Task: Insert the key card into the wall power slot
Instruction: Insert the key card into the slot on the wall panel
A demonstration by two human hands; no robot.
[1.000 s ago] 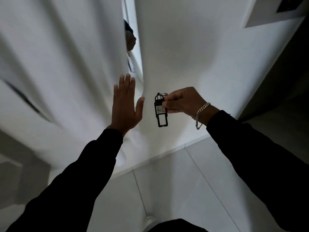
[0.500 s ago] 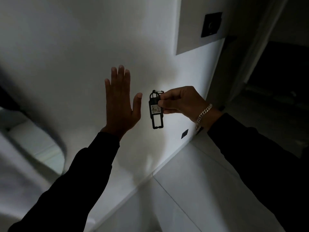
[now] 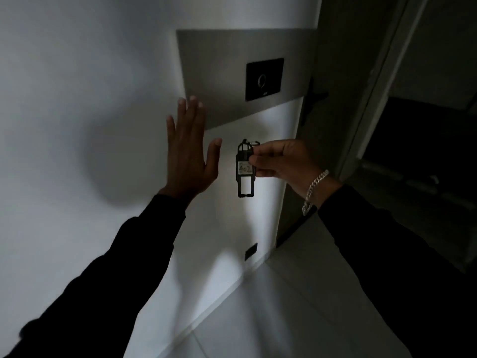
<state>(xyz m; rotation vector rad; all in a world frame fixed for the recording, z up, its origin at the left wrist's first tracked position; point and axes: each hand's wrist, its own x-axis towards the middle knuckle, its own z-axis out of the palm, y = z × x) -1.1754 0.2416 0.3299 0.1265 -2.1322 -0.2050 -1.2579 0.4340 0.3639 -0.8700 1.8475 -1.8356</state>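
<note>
The key card [image 3: 245, 169] is a black plastic tag with a small white label; it hangs upright, pinched near its top by my right hand [image 3: 280, 161]. Above it, a black wall power slot [image 3: 264, 79] with a round ring mark sits on a grey panel [image 3: 214, 73] on the white wall. The card is well below the slot, apart from it. My left hand [image 3: 189, 156] is raised flat with fingers spread, left of the card, holding nothing.
A dark doorway and door frame [image 3: 371, 81] stand to the right of the panel. A small black socket [image 3: 251, 251] is low on the wall near the tiled floor [image 3: 271, 311]. The room is dim.
The view has swung right and up, bringing the grey panel and black slot to the centre. Both hands keep their pose, the card still held in my right hand.
</note>
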